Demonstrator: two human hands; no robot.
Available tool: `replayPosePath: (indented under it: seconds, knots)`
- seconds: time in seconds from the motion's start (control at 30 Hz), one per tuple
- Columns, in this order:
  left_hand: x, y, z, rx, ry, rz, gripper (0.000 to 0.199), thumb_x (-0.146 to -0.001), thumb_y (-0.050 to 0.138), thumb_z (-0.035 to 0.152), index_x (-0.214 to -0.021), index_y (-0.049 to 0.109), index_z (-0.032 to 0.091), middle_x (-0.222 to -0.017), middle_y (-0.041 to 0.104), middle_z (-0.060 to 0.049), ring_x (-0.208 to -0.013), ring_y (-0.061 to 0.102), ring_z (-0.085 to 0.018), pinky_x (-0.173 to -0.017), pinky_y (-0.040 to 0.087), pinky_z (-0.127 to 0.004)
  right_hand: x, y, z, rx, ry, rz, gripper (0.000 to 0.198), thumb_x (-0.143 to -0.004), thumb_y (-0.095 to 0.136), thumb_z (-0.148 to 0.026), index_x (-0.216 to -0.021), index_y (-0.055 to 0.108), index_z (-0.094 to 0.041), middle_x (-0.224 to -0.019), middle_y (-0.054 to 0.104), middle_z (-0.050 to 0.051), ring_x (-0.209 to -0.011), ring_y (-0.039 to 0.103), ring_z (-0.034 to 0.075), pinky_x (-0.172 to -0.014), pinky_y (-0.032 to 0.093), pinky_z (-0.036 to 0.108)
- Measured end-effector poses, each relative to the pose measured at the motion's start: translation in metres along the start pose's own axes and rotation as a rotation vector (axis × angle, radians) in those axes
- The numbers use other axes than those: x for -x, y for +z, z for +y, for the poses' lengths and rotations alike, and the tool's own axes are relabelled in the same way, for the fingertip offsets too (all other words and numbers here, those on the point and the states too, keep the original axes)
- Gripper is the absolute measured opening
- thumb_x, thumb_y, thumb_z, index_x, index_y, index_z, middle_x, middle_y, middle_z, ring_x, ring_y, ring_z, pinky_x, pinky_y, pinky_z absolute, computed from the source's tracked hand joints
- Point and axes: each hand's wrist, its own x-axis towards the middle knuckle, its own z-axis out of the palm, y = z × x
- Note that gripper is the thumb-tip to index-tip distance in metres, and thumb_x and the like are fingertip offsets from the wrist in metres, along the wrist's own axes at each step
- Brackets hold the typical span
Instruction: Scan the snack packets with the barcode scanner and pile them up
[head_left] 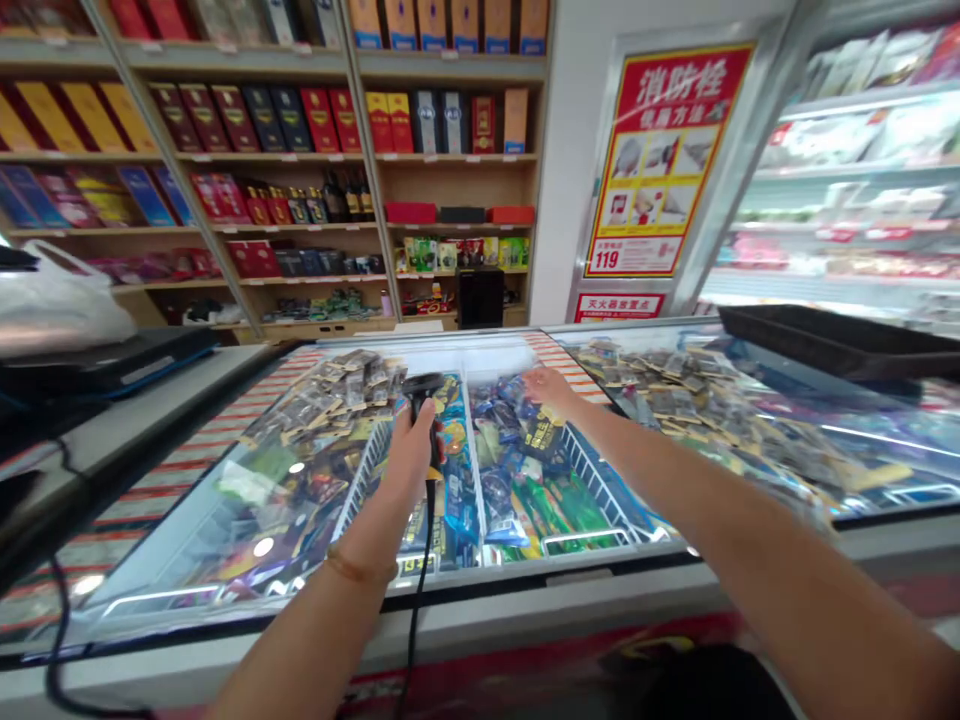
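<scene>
Shelves (457,172) of boxed goods are standing beyond the freezer (540,606), a red poster (667,165) is hanging to their right, and a dark tray (840,340) is resting on the freezer's far right; a black cord (421,580) is trailing over the front edge. Inside, 2 white wire baskets are sitting side by side: the left basket (367,480) is holding blue packets (459,505), the right basket (600,490) blue, dark and green packets (574,508). My left grip (420,428) is clasping the black scanner (424,384) above the left basket; my right grip (551,388) is hovering just beyond a dark packet (541,432), its blurred fingers not showing whether they are grasping anything.
</scene>
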Motion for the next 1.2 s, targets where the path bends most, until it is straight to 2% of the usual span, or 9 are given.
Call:
replayPosePath:
  seconds: [0.1, 0.2, 0.3, 0.4, 0.53, 0.7, 0.93, 1.03, 1.2]
  knots:
    - [0.003, 0.029, -0.013, 0.003, 0.009, -0.068, 0.053, -0.070, 0.074, 0.067, -0.086, 0.050, 0.022, -0.064, 0.057, 0.006, -0.038, 0.049, -0.009, -0.035, 0.037, -0.022, 0.004, -0.064, 0.039, 0.449, -0.081, 0.109, 0.023, -0.094, 0.056, -0.019, -0.097, 0.078, -0.016, -0.111, 0.077, 0.014, -0.113, 0.071, 0.030, -0.103, 0.053, 0.048]
    - [0.005, 0.036, -0.027, -0.035, 0.029, -0.128, 0.053, -0.071, 0.074, 0.067, -0.087, 0.051, 0.022, -0.067, 0.058, 0.006, -0.041, 0.050, -0.008, -0.037, 0.039, -0.022, 0.009, -0.116, 0.071, 0.604, -0.042, 0.137, 0.020, -0.088, 0.059, -0.013, -0.086, 0.079, -0.014, -0.115, 0.074, 0.021, -0.127, 0.062, 0.041, -0.112, 0.041, 0.061]
    - [0.004, 0.029, -0.036, -0.097, 0.045, -0.167, 0.055, -0.069, 0.075, 0.068, -0.087, 0.052, 0.022, -0.067, 0.058, 0.006, -0.042, 0.050, -0.007, -0.038, 0.039, -0.021, 0.013, -0.144, 0.097, 0.849, -0.057, 0.121, 0.020, -0.084, 0.060, -0.011, -0.088, 0.079, -0.014, -0.120, 0.072, 0.023, -0.135, 0.054, 0.044, -0.112, 0.037, 0.066]
    - [0.003, 0.022, -0.039, -0.148, 0.046, -0.153, 0.059, -0.066, 0.074, 0.072, -0.084, 0.051, 0.022, -0.063, 0.056, 0.007, -0.040, 0.048, -0.008, -0.036, 0.038, -0.021, 0.015, -0.150, 0.115, 1.009, -0.112, 0.094, 0.025, -0.082, 0.056, -0.009, -0.092, 0.079, -0.013, -0.129, 0.070, 0.023, -0.139, 0.051, 0.042, -0.111, 0.040, 0.063]
    - [0.002, 0.020, -0.039, -0.163, 0.011, -0.128, 0.061, -0.063, 0.073, 0.075, -0.084, 0.051, 0.021, -0.066, 0.057, 0.006, -0.041, 0.048, -0.008, -0.035, 0.037, -0.021, 0.015, -0.144, 0.116, 1.003, -0.126, 0.143, 0.031, -0.084, 0.054, -0.010, -0.105, 0.077, -0.011, -0.128, 0.069, 0.025, -0.133, 0.054, 0.041, -0.111, 0.040, 0.061]
    - [0.000, 0.021, -0.042, -0.166, 0.006, -0.130, 0.062, -0.062, 0.073, 0.075, -0.084, 0.050, 0.022, -0.062, 0.056, 0.006, -0.038, 0.048, -0.009, -0.034, 0.037, -0.022, 0.010, -0.130, 0.088, 0.893, -0.180, 0.272, 0.049, -0.087, 0.049, -0.011, -0.132, 0.066, -0.004, -0.143, 0.059, 0.028, -0.133, 0.054, 0.042, -0.111, 0.042, 0.060]
    - [0.004, 0.019, -0.038, -0.158, 0.029, -0.143, 0.056, -0.069, 0.073, 0.070, -0.088, 0.052, 0.022, -0.065, 0.058, 0.006, -0.040, 0.050, -0.009, -0.036, 0.039, -0.022, 0.016, -0.061, 0.046, 0.341, -0.558, -0.050, 0.037, -0.087, 0.050, -0.014, -0.106, 0.080, -0.020, -0.127, 0.074, 0.008, -0.123, 0.066, 0.024, -0.113, 0.047, 0.042]
    - [0.004, 0.017, -0.037, -0.146, 0.033, -0.136, 0.055, -0.070, 0.073, 0.070, -0.087, 0.051, 0.022, -0.065, 0.056, 0.006, -0.041, 0.050, -0.008, -0.037, 0.040, -0.022, 0.018, -0.027, 0.037, 0.120, -0.486, -0.121, 0.028, -0.084, 0.053, -0.016, -0.083, 0.080, -0.022, -0.112, 0.079, 0.006, -0.112, 0.071, 0.023, -0.101, 0.054, 0.038]
    - [-0.001, 0.015, -0.038, -0.095, 0.034, -0.105, 0.054, -0.072, 0.073, 0.068, -0.087, 0.051, 0.022, -0.066, 0.056, 0.006, -0.040, 0.049, -0.008, -0.036, 0.039, -0.021, 0.011, 0.013, 0.021, 0.145, -0.225, 0.150, 0.023, -0.092, 0.056, -0.028, -0.091, 0.078, -0.021, -0.117, 0.076, 0.007, -0.106, 0.071, 0.022, -0.097, 0.055, 0.036]
